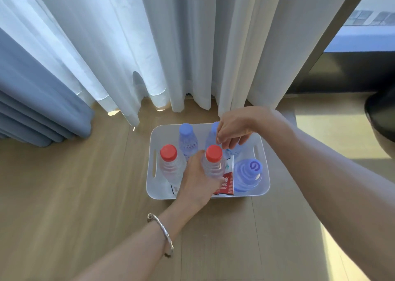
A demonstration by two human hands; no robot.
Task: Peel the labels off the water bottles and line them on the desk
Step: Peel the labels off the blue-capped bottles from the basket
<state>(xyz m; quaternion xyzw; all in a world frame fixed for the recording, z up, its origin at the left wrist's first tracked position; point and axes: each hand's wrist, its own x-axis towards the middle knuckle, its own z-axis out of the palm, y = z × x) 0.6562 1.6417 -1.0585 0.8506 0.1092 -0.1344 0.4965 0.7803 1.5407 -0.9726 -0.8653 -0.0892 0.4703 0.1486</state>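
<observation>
Bottle with the red cap [213,162] stands mid-bin, its red-and-white label [227,181] flaring loose toward 3 o'clock. The left hand [197,180] wraps its fingers round the bottle's body from 7 o'clock, likely to steady it against the pull. The right hand [233,131] hangs at 1 o'clock, fingers curled down toward the label's top edge; whether they pinch it I cannot tell. Four other bottles [171,167] crowd the white bin [264,158] around it, on the wooden surface [85,195]
</observation>
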